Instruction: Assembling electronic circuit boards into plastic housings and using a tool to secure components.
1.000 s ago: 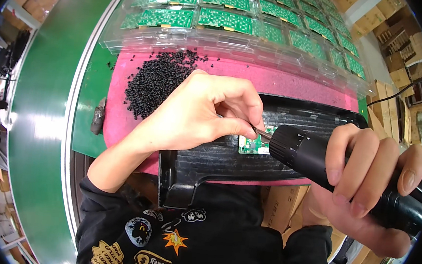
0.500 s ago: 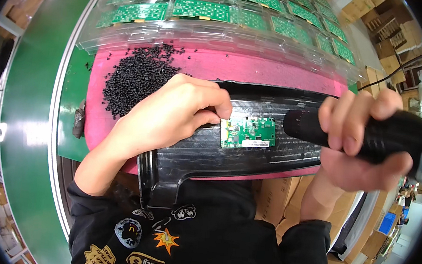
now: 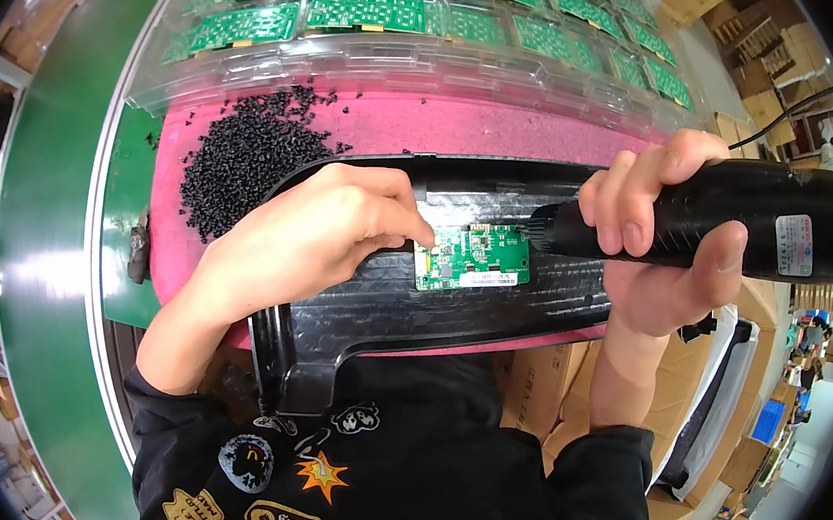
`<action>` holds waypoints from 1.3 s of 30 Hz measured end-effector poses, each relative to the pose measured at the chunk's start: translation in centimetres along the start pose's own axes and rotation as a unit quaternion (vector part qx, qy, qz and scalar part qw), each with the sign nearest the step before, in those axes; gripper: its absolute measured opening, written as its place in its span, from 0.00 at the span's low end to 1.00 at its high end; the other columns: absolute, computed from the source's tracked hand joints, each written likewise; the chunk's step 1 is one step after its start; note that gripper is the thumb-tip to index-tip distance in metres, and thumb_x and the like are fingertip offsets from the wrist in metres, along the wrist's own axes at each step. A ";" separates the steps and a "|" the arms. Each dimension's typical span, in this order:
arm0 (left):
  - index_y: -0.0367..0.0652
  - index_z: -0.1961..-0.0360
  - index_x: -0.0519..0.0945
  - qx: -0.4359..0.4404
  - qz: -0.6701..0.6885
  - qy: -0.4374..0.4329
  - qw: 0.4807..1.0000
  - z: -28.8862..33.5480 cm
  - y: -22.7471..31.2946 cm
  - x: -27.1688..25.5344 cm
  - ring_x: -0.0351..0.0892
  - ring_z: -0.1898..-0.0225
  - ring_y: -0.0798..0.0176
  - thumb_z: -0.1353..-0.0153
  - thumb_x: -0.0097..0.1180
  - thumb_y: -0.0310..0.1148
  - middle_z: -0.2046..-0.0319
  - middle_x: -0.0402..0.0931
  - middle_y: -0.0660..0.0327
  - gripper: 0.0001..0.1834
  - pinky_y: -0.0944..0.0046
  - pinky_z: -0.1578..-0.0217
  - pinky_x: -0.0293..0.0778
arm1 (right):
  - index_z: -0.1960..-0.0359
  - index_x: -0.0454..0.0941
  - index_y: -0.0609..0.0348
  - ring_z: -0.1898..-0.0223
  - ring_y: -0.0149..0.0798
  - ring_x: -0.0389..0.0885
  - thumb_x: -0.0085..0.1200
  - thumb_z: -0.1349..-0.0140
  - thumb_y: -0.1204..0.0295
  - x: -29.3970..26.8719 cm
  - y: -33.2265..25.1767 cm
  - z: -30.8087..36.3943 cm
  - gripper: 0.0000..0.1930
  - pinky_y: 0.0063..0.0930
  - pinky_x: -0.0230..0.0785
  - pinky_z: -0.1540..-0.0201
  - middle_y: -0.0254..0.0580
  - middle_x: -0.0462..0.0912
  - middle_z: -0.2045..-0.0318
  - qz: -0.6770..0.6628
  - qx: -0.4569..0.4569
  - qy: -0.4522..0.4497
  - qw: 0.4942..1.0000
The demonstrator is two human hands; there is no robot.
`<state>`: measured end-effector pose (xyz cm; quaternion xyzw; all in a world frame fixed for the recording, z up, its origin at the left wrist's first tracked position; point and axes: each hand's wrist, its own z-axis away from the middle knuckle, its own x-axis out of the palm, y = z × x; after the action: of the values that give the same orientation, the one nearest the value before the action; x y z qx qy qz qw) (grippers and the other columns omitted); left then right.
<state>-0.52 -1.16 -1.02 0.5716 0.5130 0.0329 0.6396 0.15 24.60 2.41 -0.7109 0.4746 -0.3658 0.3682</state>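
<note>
A green circuit board with a white label strip lies in a long, curved black plastic housing. My left hand is closed, thumb and forefinger pinched together at the board's upper left corner; the fingertips hide whatever is right beneath them. With my right hand I grip a black electric screwdriver, held nearly level above the housing's right part. Its front end is at the upper right corner of the board. The bit itself cannot be made out.
Small black screw-like pieces lie heaped on the pink mat, left of the housing. Clear plastic trays of green circuit boards are stacked behind it. A cable runs beyond the screwdriver. Cardboard boxes stand below the mat's near edge.
The screwdriver has swung level, and its front end has come to the board's upper right corner. My left hand stays at the upper left corner. The whole view has shifted slightly.
</note>
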 end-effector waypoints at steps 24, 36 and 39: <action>0.35 0.62 0.84 0.019 -0.062 0.013 0.998 0.0 0.1 0.2 0.81 0.64 0.47 0.56 0.55 0.10 0.66 0.79 0.52 0.19 0.56 0.64 0.76 | 0.55 0.69 0.57 0.82 0.26 0.64 0.55 0.39 0.40 0.9 0.2 -0.2 0.31 0.25 0.58 0.74 0.26 0.68 0.83 0.000 0.006 -0.038 0.999; 0.37 0.52 0.71 0.020 0.085 0.042 0.995 0.0 1.7 -0.1 0.83 0.64 0.56 0.43 0.62 0.20 0.66 0.79 0.56 0.18 0.60 0.59 0.79 | 0.54 0.69 0.50 0.77 0.24 0.71 0.64 0.43 0.46 3.7 -2.5 -0.6 0.26 0.24 0.64 0.66 0.24 0.74 0.78 -0.135 -0.049 -0.148 0.979; 0.37 0.52 0.71 0.043 0.063 0.059 0.995 0.1 1.7 0.0 0.83 0.64 0.55 0.43 0.62 0.20 0.66 0.78 0.56 0.19 0.60 0.60 0.79 | 0.54 0.70 0.50 0.77 0.24 0.71 0.62 0.42 0.45 4.0 -2.3 -0.5 0.27 0.24 0.64 0.66 0.24 0.74 0.78 -0.138 -0.048 -0.125 0.981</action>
<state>0.46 -0.60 0.22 0.6266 0.5138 0.0852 0.5798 1.76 21.37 5.36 -0.8263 0.3395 -0.2982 0.3362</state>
